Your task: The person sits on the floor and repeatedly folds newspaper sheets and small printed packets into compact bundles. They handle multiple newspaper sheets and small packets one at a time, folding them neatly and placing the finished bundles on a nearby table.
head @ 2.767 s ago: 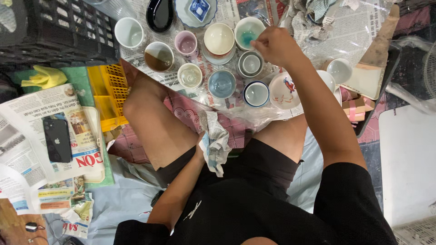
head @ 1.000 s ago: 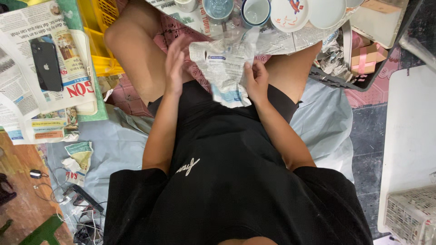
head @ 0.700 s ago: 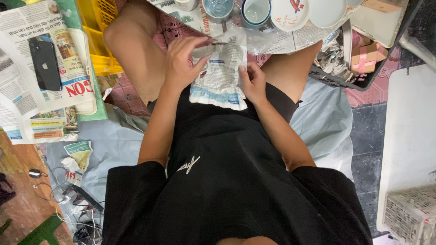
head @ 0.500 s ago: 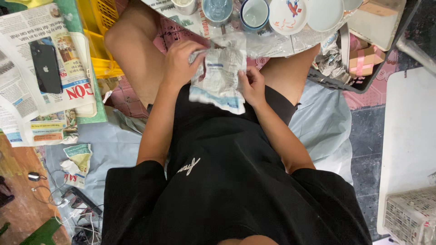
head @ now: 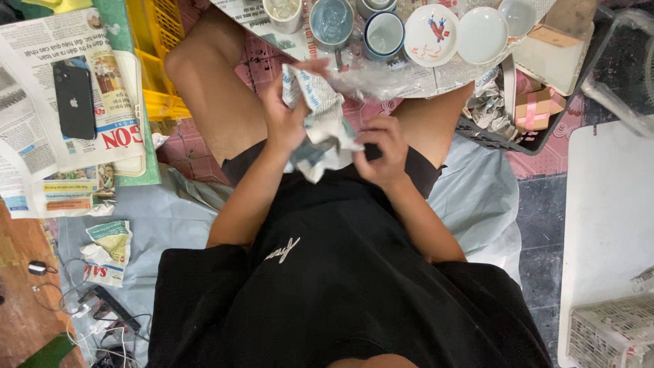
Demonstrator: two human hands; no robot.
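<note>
Crumpled newspaper sheet point(head: 320, 123) at frame centre: left hand point(head: 286, 119) clenched round it, right hand point(head: 383, 151) pinching lower edge.

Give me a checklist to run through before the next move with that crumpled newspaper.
1. Left hand grips the crumpled newspaper: ok.
2. Right hand touches the paper's lower edge: ok, though how firm its grip is I cannot tell.
3. Anything wrapped inside the paper: cannot tell, the folds hide it.
4. Paper held clear of the cups and painted saucer ahead: ok, it is over the lap.
5. Black phone lies apart on the flat newspaper to the left: ok.
</note>
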